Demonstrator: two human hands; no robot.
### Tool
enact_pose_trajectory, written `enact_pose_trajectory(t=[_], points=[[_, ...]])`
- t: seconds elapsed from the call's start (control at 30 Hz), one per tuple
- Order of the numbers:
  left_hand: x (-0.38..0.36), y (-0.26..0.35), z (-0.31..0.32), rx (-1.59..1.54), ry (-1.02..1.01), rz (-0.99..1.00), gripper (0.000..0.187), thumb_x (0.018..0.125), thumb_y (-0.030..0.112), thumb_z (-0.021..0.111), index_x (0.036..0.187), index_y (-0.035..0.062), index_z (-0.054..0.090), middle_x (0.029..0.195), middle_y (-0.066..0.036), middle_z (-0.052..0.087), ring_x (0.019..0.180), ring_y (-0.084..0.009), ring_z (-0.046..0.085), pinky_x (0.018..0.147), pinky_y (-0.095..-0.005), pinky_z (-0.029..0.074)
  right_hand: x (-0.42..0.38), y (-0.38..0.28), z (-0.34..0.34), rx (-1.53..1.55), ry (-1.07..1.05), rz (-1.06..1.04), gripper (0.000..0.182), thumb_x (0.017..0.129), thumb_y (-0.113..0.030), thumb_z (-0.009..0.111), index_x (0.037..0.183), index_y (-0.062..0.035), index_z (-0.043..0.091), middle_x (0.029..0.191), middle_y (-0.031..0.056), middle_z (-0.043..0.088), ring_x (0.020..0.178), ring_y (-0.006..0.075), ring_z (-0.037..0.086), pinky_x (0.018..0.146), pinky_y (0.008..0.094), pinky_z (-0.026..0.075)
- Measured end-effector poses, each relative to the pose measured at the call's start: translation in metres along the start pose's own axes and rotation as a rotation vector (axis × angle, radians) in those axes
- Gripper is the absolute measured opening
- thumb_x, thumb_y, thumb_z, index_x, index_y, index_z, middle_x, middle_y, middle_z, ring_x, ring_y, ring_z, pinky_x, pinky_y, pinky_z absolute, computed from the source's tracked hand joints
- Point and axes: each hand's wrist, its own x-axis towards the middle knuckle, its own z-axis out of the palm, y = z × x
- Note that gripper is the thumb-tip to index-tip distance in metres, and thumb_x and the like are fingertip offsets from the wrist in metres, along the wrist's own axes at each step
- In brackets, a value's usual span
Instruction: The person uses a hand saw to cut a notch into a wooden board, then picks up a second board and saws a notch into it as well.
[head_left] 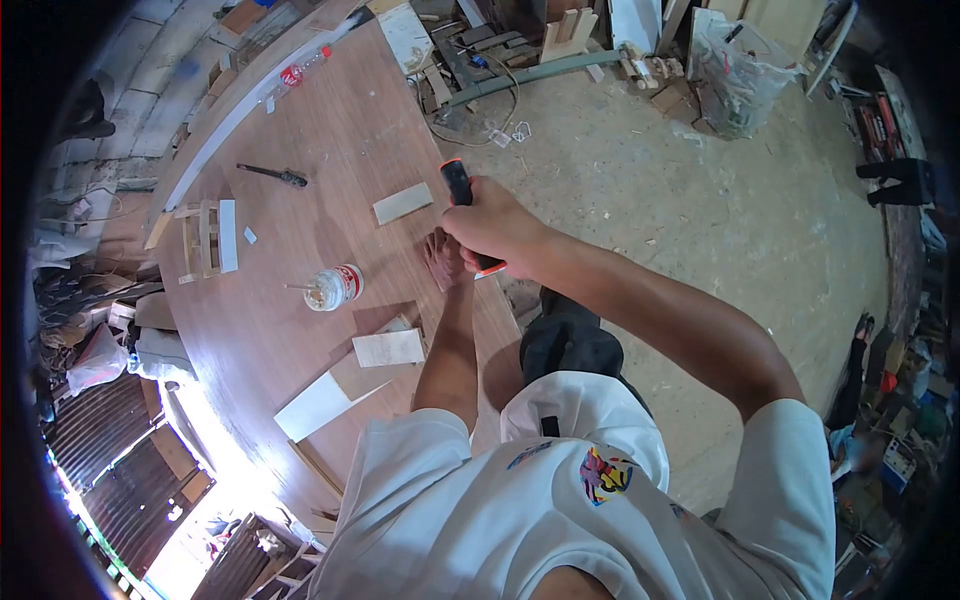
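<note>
My right hand (pixel 492 222) is wrapped round a black tool with orange trim (pixel 456 182), held over the table's edge. One end of its handle sticks out above the fist and an orange-edged part shows below; its kind I cannot tell. Close beside it, my left hand (pixel 442 262) lies on the wooden tabletop (pixel 340 130), palm down with fingers extended. A small pale strip (pixel 487 275) shows under the tool at the edge. Just beyond the hands lies a flat pale wood block (pixel 403 204). Another pale block (pixel 389 348) is near my left forearm.
A white-labelled jar with a stick in it (pixel 333 288) stands on the table. Around it are a black tool (pixel 272 175), a small wooden frame (pixel 208 240), a white board (pixel 318 405) and a red-labelled bottle (pixel 300 70). A plastic bag (pixel 742 80) sits on the floor.
</note>
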Motion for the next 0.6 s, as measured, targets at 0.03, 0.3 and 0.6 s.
enact_pose_trajectory(t=[0.03, 0.3, 0.6], points=[[0.000, 0.006, -0.004, -0.010, 0.010, -0.025, 0.026, 0.077, 0.032, 0.064, 0.094, 0.0122, 0.060, 0.093, -0.007, 0.055, 0.096, -0.0294, 0.053, 0.085, -0.0418, 0.041, -0.006, 0.005, -0.002, 0.002, 0.002, 0.005, 0.012, 0.080, -0.002, 0.051, 0.089, -0.0041, 0.043, 0.058, 0.0052, 0.046, 0.043, 0.0147, 0.047, 0.036, 0.0329, 0.036], [-0.003, -0.013, 0.004, 0.229, -0.024, 0.105, 0.023, 0.078, 0.031, 0.062, 0.093, 0.0135, 0.065, 0.091, -0.010, 0.058, 0.094, -0.0307, 0.056, 0.084, -0.0431, 0.043, 0.006, 0.026, -0.005, 0.054, -0.004, -0.041, 0.012, 0.079, -0.001, 0.051, 0.088, -0.0045, 0.043, 0.058, 0.0041, 0.045, 0.040, 0.0146, 0.047, 0.034, 0.0325, 0.035], [0.003, 0.003, -0.007, 0.243, -0.232, -0.070, 0.035, 0.079, 0.034, 0.059, 0.102, 0.0088, 0.058, 0.101, -0.010, 0.055, 0.102, -0.0286, 0.050, 0.093, -0.0429, 0.037, 0.015, 0.045, -0.008, 0.048, 0.007, -0.087, 0.014, 0.077, -0.001, 0.051, 0.088, -0.0064, 0.043, 0.059, 0.0046, 0.046, 0.039, 0.0148, 0.047, 0.033, 0.0322, 0.034]])
